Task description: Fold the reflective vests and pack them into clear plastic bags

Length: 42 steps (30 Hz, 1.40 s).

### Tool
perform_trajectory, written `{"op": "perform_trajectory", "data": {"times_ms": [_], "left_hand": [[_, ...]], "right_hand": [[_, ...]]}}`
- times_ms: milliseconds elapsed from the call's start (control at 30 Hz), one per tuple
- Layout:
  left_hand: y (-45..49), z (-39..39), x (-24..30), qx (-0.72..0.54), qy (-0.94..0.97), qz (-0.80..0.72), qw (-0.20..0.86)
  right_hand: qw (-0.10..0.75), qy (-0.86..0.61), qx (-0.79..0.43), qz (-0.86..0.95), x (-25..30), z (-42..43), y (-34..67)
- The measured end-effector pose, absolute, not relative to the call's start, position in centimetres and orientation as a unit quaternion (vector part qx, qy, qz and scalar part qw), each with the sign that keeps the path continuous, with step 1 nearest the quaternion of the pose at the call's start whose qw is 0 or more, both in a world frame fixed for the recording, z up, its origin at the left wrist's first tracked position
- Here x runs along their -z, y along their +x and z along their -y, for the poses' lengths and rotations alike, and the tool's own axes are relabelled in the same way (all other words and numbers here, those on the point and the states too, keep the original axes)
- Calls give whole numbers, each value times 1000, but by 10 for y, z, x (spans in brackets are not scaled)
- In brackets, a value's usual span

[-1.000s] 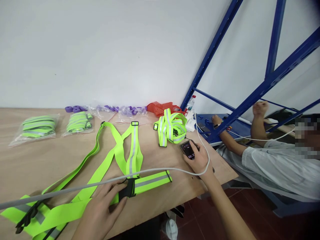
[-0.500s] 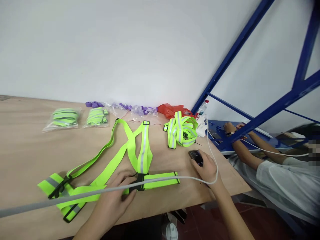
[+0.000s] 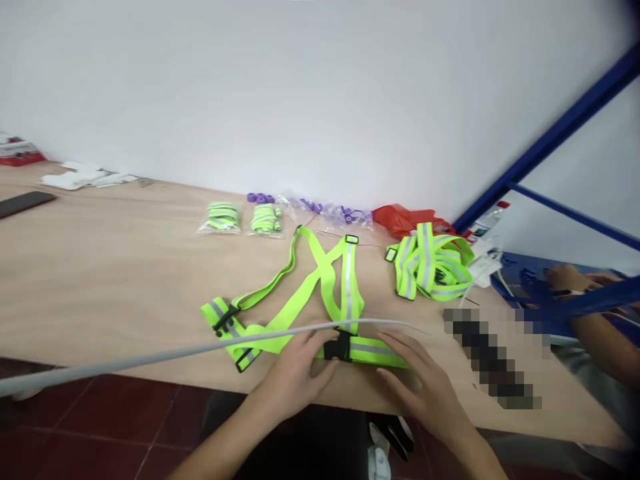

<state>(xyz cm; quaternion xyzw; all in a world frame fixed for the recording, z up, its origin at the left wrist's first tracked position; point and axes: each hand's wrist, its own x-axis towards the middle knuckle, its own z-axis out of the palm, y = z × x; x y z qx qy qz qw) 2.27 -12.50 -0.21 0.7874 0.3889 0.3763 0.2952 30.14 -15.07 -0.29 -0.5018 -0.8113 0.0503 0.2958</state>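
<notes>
A neon-yellow reflective harness (image 3: 320,273) with grey stripes and black sliders lies spread on the table. My left hand (image 3: 299,375) is at its waist strap, thumb and fingers closed around the left side of the black side-release buckle (image 3: 338,346). To the right of the buckle, my right hand (image 3: 425,380) is over the strap's right end, thumb and fingers apart and holding nothing. A second reflective harness (image 3: 430,263) lies bundled beyond my right hand. Two clear bags of folded neon straps, a left bag (image 3: 223,217) and a right bag (image 3: 266,219), lie farther back.
A grey cable (image 3: 200,350) crosses in front of the harness. Purple rolls (image 3: 260,198), a red bag (image 3: 407,219) and a bottle (image 3: 490,219) line the wall. A pixelated dark object (image 3: 490,360) lies right. A co-worker's arm (image 3: 600,340) shows behind the blue frame (image 3: 565,140).
My right hand has let go of the dark phone-like device and moved left to the strap. My left hand stays at the buckle. The view has swung left.
</notes>
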Motion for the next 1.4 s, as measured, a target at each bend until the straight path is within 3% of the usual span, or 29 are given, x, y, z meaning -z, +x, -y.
{"op": "perform_trajectory", "data": {"times_ms": [200, 333, 533, 933, 1400], "left_hand": [[-51, 142, -18, -494, 733, -432, 181], [-120, 134, -20, -436, 723, -527, 92], [-157, 116, -2, -302, 792, -524, 82], [-144, 98, 8, -420, 604, -657, 166], [-163, 89, 5, -426, 506, -728, 178]], "right_hand": [[338, -380, -30, 860, -6, 136, 230], [378, -326, -62, 865, -16, 128, 178], [368, -297, -143, 869, -21, 129, 111], [264, -423, -139, 856, 9, 122, 52], [298, -460, -106, 829, 27, 115, 62]]}}
